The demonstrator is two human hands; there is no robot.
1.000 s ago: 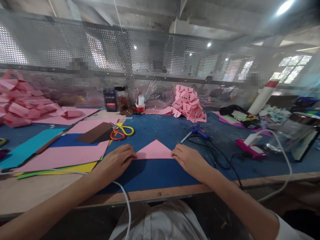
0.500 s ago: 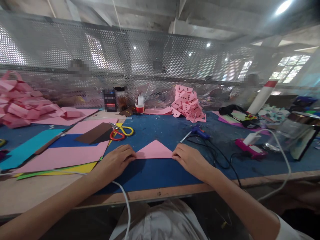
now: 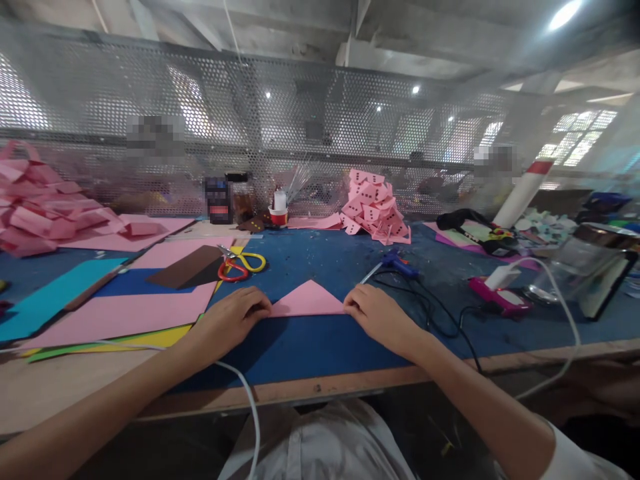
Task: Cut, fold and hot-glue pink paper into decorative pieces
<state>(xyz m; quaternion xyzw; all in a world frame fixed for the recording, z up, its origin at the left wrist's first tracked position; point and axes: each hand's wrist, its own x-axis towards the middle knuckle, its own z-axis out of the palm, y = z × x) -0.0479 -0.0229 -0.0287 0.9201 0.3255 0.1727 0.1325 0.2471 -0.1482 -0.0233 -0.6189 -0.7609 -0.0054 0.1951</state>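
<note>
In the head view, the folded pink paper [image 3: 309,300] lies flat on the blue tabletop [image 3: 310,347], nearer the person than the blue glue gun [image 3: 401,265] and to its left, its peak pointing away. The left hand [image 3: 234,320], farther left of the glue gun, pinches the left corner with curled fingers. The right hand [image 3: 379,315], just on the near side of the glue gun, grasps the right corner in the same way. The scissors [image 3: 235,255] lie well to the left of the glue gun, and a dotted pink pile [image 3: 375,208] stands beyond it.

To do this well, both corners probably want even, light pressure, with the near edge kept straight and taut; a harder pull on one side could skew or crumple the sheet. The right wrist should likely stay clear of the glue gun's cord.

Against the earlier frame, little differs: the whole view shifts slightly left, the fingertips sit a touch farther apart, and both grips stay the same.
</note>
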